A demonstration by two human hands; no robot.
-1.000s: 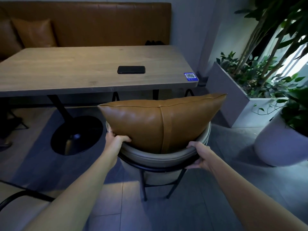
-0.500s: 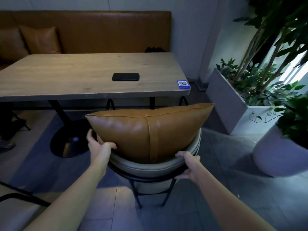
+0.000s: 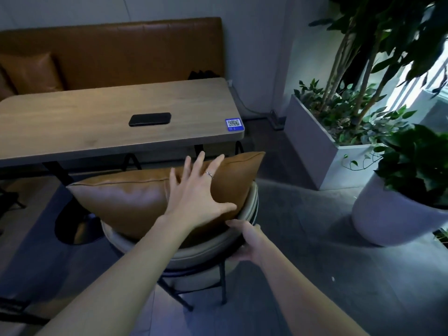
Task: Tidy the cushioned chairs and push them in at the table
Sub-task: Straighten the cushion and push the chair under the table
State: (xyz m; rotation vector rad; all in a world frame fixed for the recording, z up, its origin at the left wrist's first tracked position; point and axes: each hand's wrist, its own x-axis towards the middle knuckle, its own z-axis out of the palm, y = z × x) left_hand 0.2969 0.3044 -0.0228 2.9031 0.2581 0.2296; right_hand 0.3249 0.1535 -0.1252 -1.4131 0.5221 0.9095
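1. The left hand point(image 3: 196, 197) has left the chair's rim and now lies spread flat on the cushion point(image 3: 135, 200).
2. The right hand point(image 3: 252, 241) keeps its closed grip on the chair point(image 3: 194, 255) back.
3. The chair stands near the surface point(image 3: 97, 122), not fully pushed in.

Café or restaurant seating, leather banquette point(image 3: 116, 52), wooden table point(image 3: 97, 122) with QR-code sticker point(image 3: 234, 124), potted plants point(image 3: 351, 105)

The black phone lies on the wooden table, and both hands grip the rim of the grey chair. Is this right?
Not quite. In the head view only the right hand grips the grey chair rim; the left hand is spread open on the tan leather cushion. The black phone does lie on the wooden table.
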